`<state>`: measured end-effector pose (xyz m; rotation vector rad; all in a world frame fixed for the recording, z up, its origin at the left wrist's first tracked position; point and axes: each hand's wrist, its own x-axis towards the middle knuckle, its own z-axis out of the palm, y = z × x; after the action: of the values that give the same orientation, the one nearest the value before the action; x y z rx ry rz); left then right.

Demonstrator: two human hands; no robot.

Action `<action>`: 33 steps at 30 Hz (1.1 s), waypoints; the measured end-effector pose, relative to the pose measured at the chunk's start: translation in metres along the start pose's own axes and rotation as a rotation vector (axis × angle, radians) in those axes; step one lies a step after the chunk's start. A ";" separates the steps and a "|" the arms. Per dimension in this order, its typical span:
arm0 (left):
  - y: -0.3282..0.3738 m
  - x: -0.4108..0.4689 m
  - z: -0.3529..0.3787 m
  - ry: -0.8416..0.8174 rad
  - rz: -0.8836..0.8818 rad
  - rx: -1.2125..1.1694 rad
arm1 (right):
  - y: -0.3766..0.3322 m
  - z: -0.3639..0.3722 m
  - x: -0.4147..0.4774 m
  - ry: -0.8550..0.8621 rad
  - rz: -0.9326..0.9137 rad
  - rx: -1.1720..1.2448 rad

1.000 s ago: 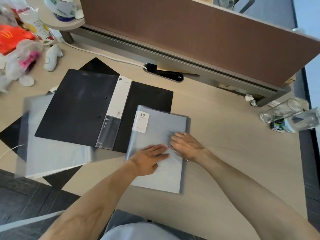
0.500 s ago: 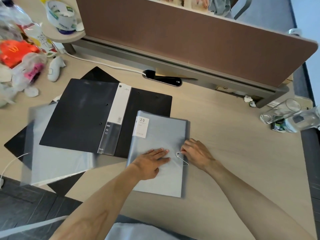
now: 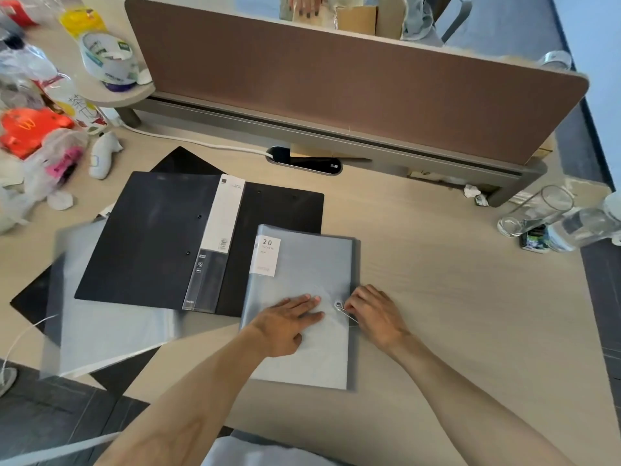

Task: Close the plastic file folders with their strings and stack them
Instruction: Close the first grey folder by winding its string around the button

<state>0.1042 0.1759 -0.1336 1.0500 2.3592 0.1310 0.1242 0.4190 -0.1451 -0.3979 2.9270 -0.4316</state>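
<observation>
Pressing flat with fingers spread, the left hand (image 3: 289, 321) holds down the grey folder (image 3: 302, 284) near the desk's (image 3: 453, 314) front edge. Beside it, the right hand (image 3: 373, 314) pinches the string (image 3: 347, 314) at the folder's button (image 3: 338, 304) on its right edge. Farther left lies an open black folder (image 3: 151, 240), overlapping a translucent folder (image 3: 100, 334).

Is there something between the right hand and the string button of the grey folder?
Nothing visible. The right hand is already at the string button near the grey folder's right edge.
</observation>
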 end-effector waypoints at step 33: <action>0.003 -0.028 -0.023 0.441 -0.959 -1.167 | -0.036 -0.026 -0.031 -0.043 0.738 0.910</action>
<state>0.1098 0.1605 -0.1010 -0.7006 2.2292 1.2396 0.1573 0.4011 -0.1061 0.7309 2.2379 -1.4317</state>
